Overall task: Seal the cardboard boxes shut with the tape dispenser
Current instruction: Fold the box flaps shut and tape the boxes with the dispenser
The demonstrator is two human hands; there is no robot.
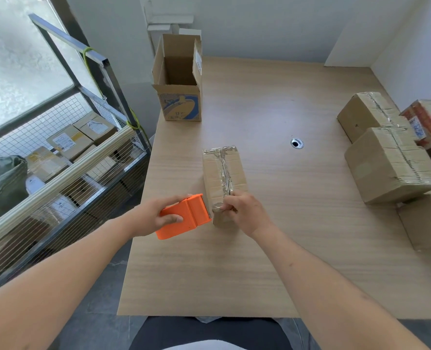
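Bare forearms reached in from the bottom of the head view toward a small cardboard box lying on the wooden desk, its long axis running away from the person. Left hand gripped an orange tape dispenser, fingers and thumb wrapped around its body, with the dispenser's front edge pressed against the box's near left side. Right hand pinched the box's near end, apparently at the tape there, steadying it. Clear tape already ran along the top seam. Both hands sat at the near end, so any further pass would likely travel across that end, the left hand leading. An open printed carton stood at the desk's far left corner; taped boxes were stacked well apart at right. A wire cart of parcels stood beside the desk.
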